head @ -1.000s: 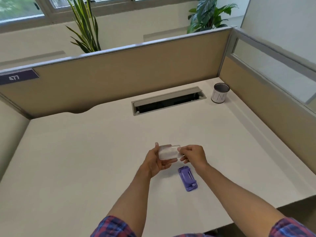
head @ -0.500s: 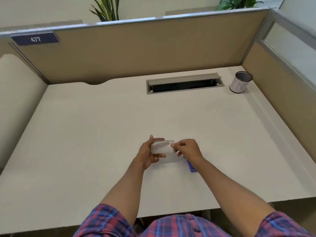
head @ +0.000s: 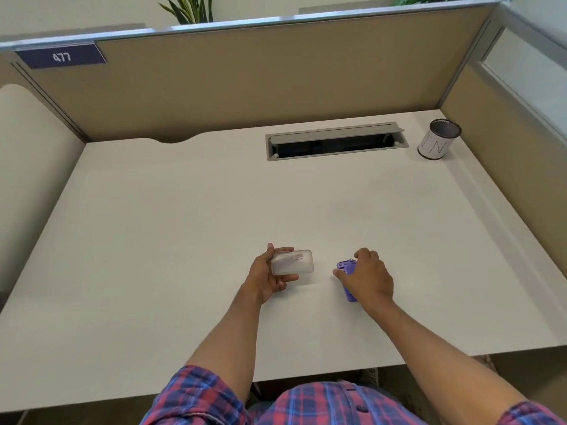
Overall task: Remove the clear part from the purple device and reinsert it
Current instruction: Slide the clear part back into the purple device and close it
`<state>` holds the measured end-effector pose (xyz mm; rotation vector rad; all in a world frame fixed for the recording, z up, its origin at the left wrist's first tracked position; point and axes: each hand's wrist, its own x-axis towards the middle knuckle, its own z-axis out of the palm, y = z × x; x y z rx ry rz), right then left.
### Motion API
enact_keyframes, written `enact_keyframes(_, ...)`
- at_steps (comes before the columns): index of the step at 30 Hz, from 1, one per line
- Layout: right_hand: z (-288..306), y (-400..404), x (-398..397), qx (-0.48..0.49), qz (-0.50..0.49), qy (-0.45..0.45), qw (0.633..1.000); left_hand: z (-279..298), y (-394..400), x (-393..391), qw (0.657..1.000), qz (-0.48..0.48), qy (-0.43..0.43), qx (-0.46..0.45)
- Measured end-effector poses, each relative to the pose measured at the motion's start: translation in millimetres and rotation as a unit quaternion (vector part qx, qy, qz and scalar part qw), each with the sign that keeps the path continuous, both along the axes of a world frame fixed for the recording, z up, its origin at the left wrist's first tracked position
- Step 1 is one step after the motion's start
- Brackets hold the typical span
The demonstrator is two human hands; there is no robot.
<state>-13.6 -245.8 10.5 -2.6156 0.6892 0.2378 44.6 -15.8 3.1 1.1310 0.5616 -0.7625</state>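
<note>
The clear part [head: 292, 261], a small see-through rectangular box, sits in my left hand [head: 270, 276], pinched between thumb and fingers just above the white desk [head: 184, 225]. The purple device [head: 346, 273] lies on the desk to the right of it, apart from the clear part. My right hand [head: 366, 277] lies over the device with fingers curled around it, hiding most of its body; only its upper left end and lower tip show.
A small cup marked "IN" [head: 437, 139] stands at the back right corner. A grey cable slot [head: 336, 142] is set into the back of the desk. Tan partition walls [head: 260, 81] close in the back and right side.
My right hand has let go of the clear part and moved right and down onto the purple device. My left hand keeps the clear part. The camera has tilted down.
</note>
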Motion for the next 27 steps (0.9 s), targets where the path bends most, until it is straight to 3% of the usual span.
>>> enact_keyframes(12, -6, 1, -10, 0.001, 0.003, 0.040, 0.999, 1, 1, -6, 1.000, -0.003, -0.002, -0.004)
enact_keyframes(19, 9, 9, -1, 0.112, -0.012, -0.071, 0.991, 2, -1, -11, 1.000, -0.011, -0.004, 0.003)
enact_keyframes(24, 29, 19, 11, 0.213, 0.073, -0.165, 0.960, 4, -5, -12, 1.000, -0.018, -0.011, 0.008)
enact_keyframes(27, 37, 26, 17, 0.195, 0.190, -0.174, 0.946, 7, -8, -14, 1.000, -0.015, -0.003, 0.008)
